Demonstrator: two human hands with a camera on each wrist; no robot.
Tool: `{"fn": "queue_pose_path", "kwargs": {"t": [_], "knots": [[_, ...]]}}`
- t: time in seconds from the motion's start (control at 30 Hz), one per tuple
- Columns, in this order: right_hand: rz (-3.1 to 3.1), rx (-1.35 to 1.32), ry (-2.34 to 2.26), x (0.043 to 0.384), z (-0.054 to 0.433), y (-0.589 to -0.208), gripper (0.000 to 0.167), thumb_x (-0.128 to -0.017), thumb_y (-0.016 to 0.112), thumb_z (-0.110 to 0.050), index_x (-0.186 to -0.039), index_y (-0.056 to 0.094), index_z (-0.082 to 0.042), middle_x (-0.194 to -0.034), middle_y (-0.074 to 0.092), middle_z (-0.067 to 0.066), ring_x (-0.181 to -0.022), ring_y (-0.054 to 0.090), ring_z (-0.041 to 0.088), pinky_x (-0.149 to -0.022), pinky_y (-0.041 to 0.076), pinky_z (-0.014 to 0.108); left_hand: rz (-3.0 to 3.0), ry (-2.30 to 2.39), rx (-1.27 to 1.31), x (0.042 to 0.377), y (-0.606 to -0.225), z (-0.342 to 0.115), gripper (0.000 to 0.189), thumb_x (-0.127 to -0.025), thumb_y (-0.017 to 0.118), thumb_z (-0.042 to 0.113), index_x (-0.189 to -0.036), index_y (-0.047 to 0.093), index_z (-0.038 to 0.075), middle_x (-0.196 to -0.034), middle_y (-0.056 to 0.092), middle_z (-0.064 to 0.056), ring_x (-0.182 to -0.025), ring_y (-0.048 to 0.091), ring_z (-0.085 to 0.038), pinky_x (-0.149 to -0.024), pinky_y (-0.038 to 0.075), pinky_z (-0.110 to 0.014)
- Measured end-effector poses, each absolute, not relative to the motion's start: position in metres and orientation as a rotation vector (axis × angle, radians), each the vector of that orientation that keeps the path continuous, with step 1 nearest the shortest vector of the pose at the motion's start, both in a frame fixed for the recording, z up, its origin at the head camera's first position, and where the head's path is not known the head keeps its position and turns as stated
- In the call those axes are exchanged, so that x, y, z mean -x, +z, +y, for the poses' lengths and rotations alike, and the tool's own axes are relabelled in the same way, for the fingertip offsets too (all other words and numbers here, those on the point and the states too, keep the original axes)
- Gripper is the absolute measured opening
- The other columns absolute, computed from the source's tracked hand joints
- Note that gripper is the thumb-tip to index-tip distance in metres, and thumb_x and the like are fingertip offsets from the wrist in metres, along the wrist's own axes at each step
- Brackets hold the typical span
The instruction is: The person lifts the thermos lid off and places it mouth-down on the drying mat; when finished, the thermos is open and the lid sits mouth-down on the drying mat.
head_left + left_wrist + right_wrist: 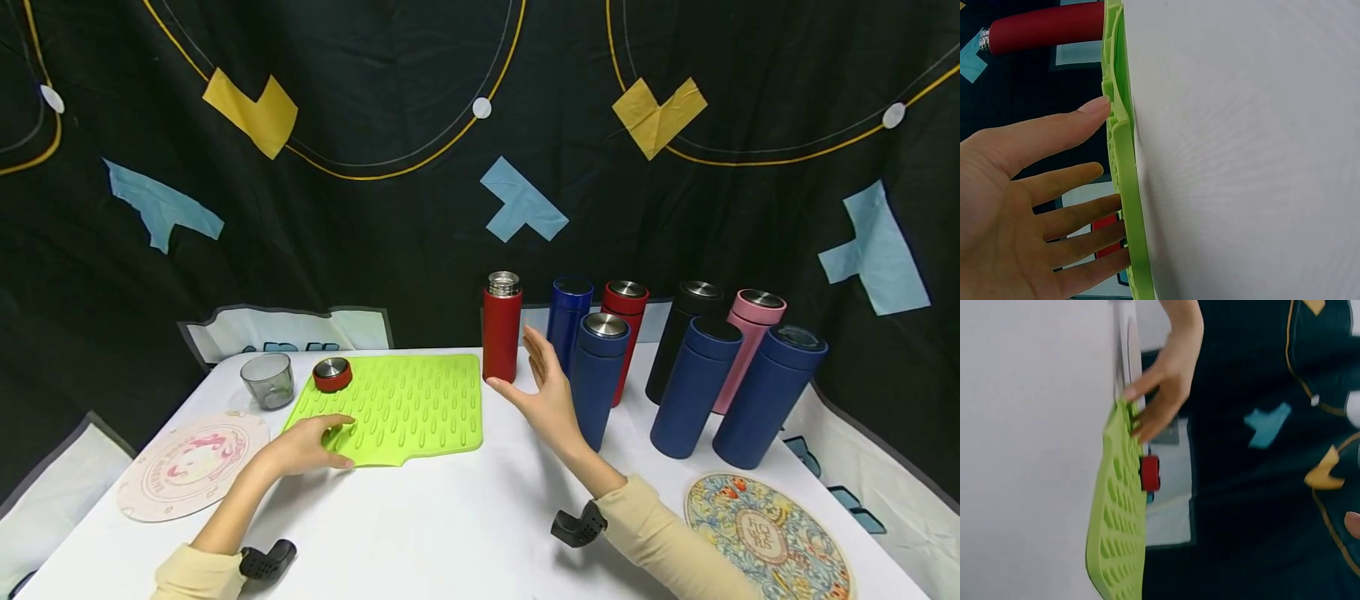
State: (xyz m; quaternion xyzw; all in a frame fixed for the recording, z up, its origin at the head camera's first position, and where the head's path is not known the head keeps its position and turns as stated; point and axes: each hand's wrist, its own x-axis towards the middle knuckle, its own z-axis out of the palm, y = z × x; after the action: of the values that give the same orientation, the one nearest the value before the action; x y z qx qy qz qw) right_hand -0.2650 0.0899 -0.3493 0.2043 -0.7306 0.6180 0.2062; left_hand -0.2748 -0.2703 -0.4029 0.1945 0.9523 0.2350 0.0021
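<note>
My left hand (311,446) is at the near left corner of a lime-green ridged mat (420,404), thumb and fingers spread apart and fingertips right at its surface. In the left wrist view the palm of that left hand (1041,219) shows with nothing held. On the mat's far left corner lies a red bottle lid (332,377) with a steel top. Behind the mat's right end stands an uncapped red thermos bottle (501,337), its steel neck bare. Close on its right, my right hand (546,400) is held up with thumb and fingers parted, gripping nothing.
Several capped bottles stand on the right, among them a dark blue one (598,379) just beyond my right hand, a black one (678,342) and a pink one (752,321). A grey glass cup (268,382) and a pink-patterned round placemat (197,467) lie left; a floral placemat (765,533), right.
</note>
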Motion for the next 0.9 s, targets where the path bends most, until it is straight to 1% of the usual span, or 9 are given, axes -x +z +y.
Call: {"fn": "queue_pose_path", "kwargs": {"t": [0.1,0.23,0.43,0.5,0.6,0.67,0.8,0.9], "knots": [[-2.061,-0.639,1.677,0.236,0.097,-0.338,0.081,-0.079,0.077,0.001,-0.145,0.029,0.005,-0.151,0.033,0.020,-0.140,0.031,0.031,-0.112,0.027,0.044,2.988,0.728,-0.608,0.275,-0.403,-0.270,0.071,-0.070,0.085,0.025,-0.125,0.056,-0.009,-0.120,0.059,-0.029,-0.109,0.055,-0.043,-0.093,0.043,-0.058],[-2.112,-0.678,1.586,0.210,0.112,-0.334,0.081,-0.078,0.077,0.002,-0.145,0.031,0.004,-0.150,0.036,0.019,-0.139,0.033,0.029,-0.111,0.028,0.040,2.985,0.728,-0.606,0.275,-0.403,-0.270,0.071,-0.070,0.085,0.025,-0.125,0.056,-0.008,-0.121,0.058,-0.028,-0.110,0.055,-0.043,-0.094,0.042,-0.058],[-2.163,-0.700,1.471,0.188,0.137,-0.336,0.083,-0.076,0.079,0.003,-0.145,0.032,0.004,-0.149,0.036,0.018,-0.138,0.034,0.031,-0.109,0.029,0.040,2.979,0.730,-0.605,0.274,-0.404,-0.269,0.071,-0.070,0.085,0.025,-0.125,0.056,-0.008,-0.120,0.059,-0.028,-0.108,0.056,-0.041,-0.093,0.043,-0.058],[-2.170,-0.712,1.433,0.183,0.146,-0.338,0.084,-0.075,0.079,0.004,-0.144,0.032,0.005,-0.149,0.036,0.019,-0.138,0.033,0.031,-0.109,0.029,0.035,2.975,0.732,-0.604,0.274,-0.405,-0.269,0.071,-0.070,0.085,0.025,-0.126,0.056,-0.008,-0.120,0.059,-0.028,-0.109,0.055,-0.042,-0.093,0.043,-0.058],[-2.154,-0.720,1.369,0.178,0.158,-0.340,0.086,-0.072,0.080,0.006,-0.144,0.033,0.006,-0.149,0.036,0.020,-0.137,0.033,0.030,-0.110,0.028,0.026,2.971,0.736,-0.605,0.274,-0.406,-0.269,0.072,-0.070,0.085,0.026,-0.126,0.056,-0.008,-0.121,0.058,-0.028,-0.111,0.054,-0.044,-0.094,0.042,-0.059],[-2.114,-0.729,1.340,0.178,0.166,-0.341,0.087,-0.071,0.080,0.010,-0.143,0.033,0.007,-0.148,0.036,0.022,-0.137,0.034,0.029,-0.110,0.028,0.023,2.973,0.739,-0.604,0.274,-0.406,-0.269,0.072,-0.070,0.085,0.027,-0.126,0.056,-0.008,-0.121,0.058,-0.028,-0.111,0.054,-0.044,-0.094,0.042,-0.059],[-2.028,-0.680,1.332,0.188,0.183,-0.347,0.088,-0.068,0.078,0.017,-0.143,0.033,0.009,-0.146,0.037,0.025,-0.135,0.036,0.031,-0.109,0.029,0.024,2.979,0.732,-0.611,0.274,-0.405,-0.270,0.071,-0.070,0.085,0.026,-0.125,0.056,-0.008,-0.121,0.059,-0.027,-0.112,0.054,-0.043,-0.095,0.042,-0.059],[-1.991,-0.589,1.389,0.205,0.196,-0.359,0.089,-0.070,0.077,0.016,-0.146,0.032,0.002,-0.149,0.036,0.019,-0.136,0.036,0.030,-0.109,0.030,0.024,2.980,0.728,-0.610,0.273,-0.405,-0.269,0.071,-0.069,0.085,0.026,-0.126,0.056,-0.007,-0.122,0.058,-0.028,-0.114,0.053,-0.045,-0.095,0.041,-0.059]]}}
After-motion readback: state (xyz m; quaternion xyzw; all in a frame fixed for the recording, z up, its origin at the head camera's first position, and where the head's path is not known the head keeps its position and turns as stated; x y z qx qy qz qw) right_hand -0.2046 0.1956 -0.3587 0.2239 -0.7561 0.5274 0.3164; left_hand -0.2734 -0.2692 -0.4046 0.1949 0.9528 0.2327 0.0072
